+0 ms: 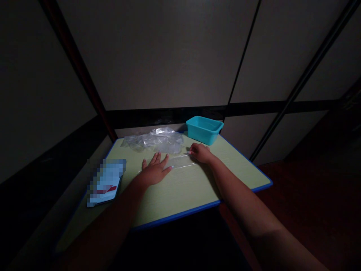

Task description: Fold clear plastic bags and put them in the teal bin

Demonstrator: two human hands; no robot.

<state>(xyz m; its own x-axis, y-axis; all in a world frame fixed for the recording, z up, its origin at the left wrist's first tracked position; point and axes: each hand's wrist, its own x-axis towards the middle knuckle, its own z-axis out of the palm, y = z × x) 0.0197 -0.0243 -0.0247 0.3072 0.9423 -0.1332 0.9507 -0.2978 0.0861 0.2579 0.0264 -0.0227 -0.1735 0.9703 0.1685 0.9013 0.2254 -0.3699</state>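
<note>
A clear plastic bag (182,162) lies flat on the pale green table (175,199). Spread over its left end is my left hand (154,171), fingers apart and palm down. My right hand (200,153) pinches the bag's upper edge near its right end, with the fingers closed. Behind both hands sits a crumpled heap of clear plastic (158,140). Part of the flat bag is hidden under my left hand.
A turquoise plastic basket (203,130) stands at the table's back right. A device with a lit, partly blurred screen (108,182) lies near the left edge. The table has a blue rim, and cabinet panels rise behind it.
</note>
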